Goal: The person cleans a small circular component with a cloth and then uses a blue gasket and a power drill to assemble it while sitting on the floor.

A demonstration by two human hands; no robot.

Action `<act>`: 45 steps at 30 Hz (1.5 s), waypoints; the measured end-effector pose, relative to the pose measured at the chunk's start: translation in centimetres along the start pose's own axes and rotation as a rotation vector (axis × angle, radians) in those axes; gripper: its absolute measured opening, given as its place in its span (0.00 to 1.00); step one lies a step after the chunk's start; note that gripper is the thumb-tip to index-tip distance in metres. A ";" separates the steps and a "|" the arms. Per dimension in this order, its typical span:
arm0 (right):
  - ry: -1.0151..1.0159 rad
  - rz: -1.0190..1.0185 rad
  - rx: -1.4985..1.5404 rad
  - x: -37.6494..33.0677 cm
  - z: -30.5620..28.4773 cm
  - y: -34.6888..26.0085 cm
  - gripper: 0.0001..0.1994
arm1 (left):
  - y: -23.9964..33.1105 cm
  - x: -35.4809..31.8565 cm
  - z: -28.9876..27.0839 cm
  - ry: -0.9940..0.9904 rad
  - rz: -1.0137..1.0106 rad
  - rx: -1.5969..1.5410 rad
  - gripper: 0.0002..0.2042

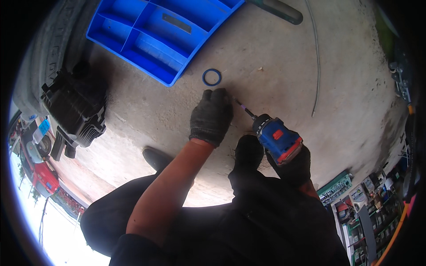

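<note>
The right hand [293,166], gloved, was wrapped around a blue cordless drill [276,138] at centre right of the frame, its bit [243,107] pointing up-left toward the left hand [211,116]. That gloved left hand pressed down on the concrete floor [275,66] at centre; whether its grip pinched anything I could not tell. A blue ring [211,77] lay just above it, near a blue compartment tray [159,31] at upper left.
</note>
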State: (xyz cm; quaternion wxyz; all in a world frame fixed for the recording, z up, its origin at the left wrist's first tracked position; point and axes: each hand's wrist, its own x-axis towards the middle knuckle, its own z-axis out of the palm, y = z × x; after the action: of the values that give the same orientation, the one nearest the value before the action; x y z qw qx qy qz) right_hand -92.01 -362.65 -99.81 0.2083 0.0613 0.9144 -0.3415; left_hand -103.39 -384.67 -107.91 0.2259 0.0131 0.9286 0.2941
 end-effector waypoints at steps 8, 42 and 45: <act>-0.028 0.145 0.084 1.3 -1.5 -2.3 0.32 | 1.0 0.0 -0.5 -0.038 0.109 -0.041 0.15; -0.120 0.341 0.462 2.3 -1.9 0.6 0.32 | 2.9 0.3 0.7 -0.221 -0.451 -0.346 0.21; -0.169 0.405 0.501 2.1 -2.0 0.4 0.34 | 4.1 0.5 0.5 -0.246 -0.543 -0.390 0.20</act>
State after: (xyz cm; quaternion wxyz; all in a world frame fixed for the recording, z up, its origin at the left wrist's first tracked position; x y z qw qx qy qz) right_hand -94.44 -361.09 -99.60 0.3257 0.2626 0.7505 -0.5115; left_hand -104.06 -380.92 -106.24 0.4041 -0.2420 0.7905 0.3913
